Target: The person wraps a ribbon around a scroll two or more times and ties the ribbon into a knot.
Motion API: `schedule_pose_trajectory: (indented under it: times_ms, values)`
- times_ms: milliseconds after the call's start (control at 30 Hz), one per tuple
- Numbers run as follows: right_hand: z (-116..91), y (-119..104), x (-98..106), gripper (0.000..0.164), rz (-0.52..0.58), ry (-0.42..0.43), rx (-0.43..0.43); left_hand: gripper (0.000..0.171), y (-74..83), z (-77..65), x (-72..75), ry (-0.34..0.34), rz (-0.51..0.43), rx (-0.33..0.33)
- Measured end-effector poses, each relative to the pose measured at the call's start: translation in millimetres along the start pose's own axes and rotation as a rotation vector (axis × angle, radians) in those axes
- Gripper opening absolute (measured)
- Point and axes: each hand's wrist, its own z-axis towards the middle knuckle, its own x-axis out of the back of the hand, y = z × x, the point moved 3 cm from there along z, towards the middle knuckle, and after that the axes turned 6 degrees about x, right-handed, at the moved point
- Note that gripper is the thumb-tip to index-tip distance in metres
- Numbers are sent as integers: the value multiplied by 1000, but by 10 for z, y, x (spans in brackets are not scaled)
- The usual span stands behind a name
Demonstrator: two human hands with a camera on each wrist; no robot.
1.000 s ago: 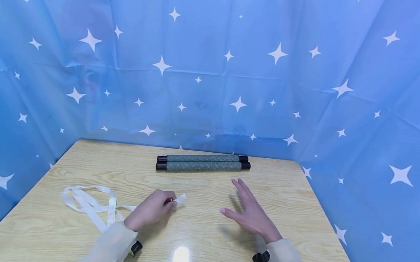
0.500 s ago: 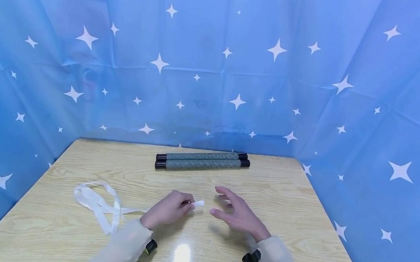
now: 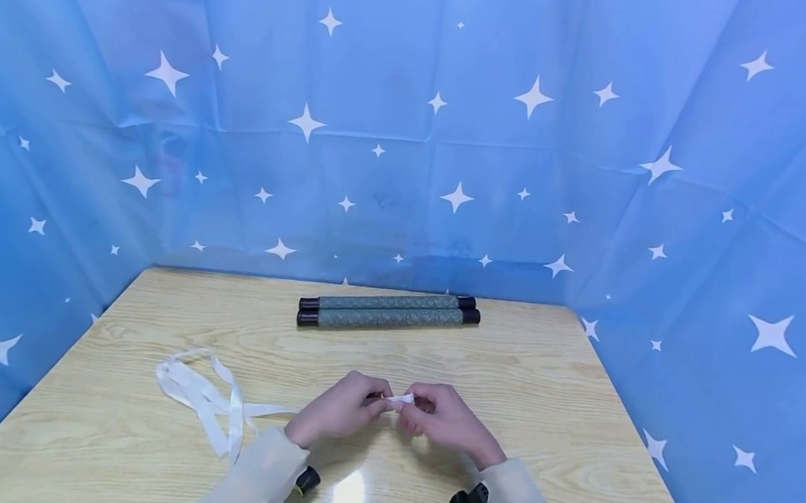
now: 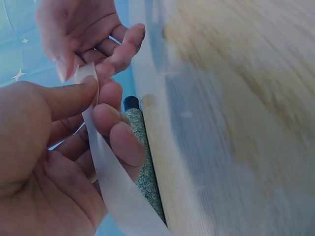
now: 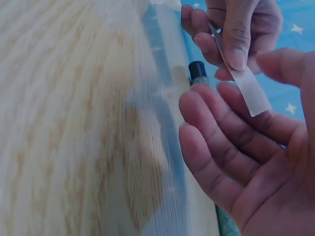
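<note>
ribbon [image 4: 115, 182], white and narrow, held above the table [image 3: 507, 378]. its free end stands out between the two hands; the rest trails back past the left hand [image 3: 342, 409] to loose loops lying on the table, at the left. judged by its thin, smoothly bending form, it should be very light and limp, with a faint sheen that suggests a slippery face; it is unlikely to break, but may crease or twist, and would probably buckle if pushed from its end. best hold: a flat pinch between thumb and forefinger close to the free end, leaving just enough bare ribbon for a second pinch.

left hand: grasping the ribbon, thumb pressed on it just behind the free end, fingers backing it from the other side, no gap visible at the pinch. right hand [image 3: 448, 422]: released, thumb standing clear of the forefinger, the other fingers loosely bent and grasping nothing. in the right wrist view the free end lies over this forefinger; whether it touches the skin cannot be told.

rolls [image 3: 391, 315]: two, patterned with dark ends, side by side farther back on the table, well apart from both hands.
</note>
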Motion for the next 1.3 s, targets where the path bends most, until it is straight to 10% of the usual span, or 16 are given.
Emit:
schedule_pose_trajectory:
  times_ms: [1300]
  values:
    - [7,-36,529,39,-21,164,-17,25,-186,-106,516,72,-53,56]
